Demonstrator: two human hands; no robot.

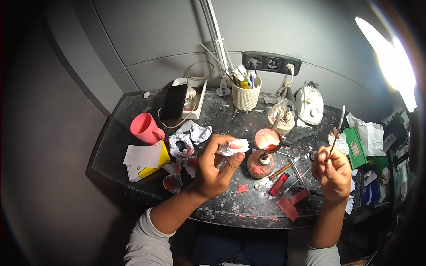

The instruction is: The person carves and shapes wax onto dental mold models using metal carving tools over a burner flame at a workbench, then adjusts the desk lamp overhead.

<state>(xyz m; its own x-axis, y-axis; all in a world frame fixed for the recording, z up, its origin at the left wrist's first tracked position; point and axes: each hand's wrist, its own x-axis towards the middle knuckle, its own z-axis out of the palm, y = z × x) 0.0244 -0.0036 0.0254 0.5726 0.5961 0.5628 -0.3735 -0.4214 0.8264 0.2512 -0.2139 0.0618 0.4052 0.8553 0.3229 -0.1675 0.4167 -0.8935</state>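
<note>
My left hand (214, 172) pinches a small white plaster dental cast (234, 147) with pink wax on it, between thumb and fingers. It hovers over the middle of the bench, left of a round pan of melted pink wax (267, 139). Below the pan stands a glass spirit burner (261, 165); I cannot tell whether it is lit. On the right, my right hand (333, 175) grips a thin wax spatula (339, 124), its tip pointing up. Red wax sheets (288, 207), a red lighter-like box (279, 184) and a wooden-handled tool (280, 170) lie between the hands.
More plaster casts (181, 145) lie left of my left hand, near a pink mug (146, 128) and a yellow box (163, 155). Behind are a phone (174, 102), a pen cup (246, 95) and a white device (310, 105). A green box (355, 147) sits right.
</note>
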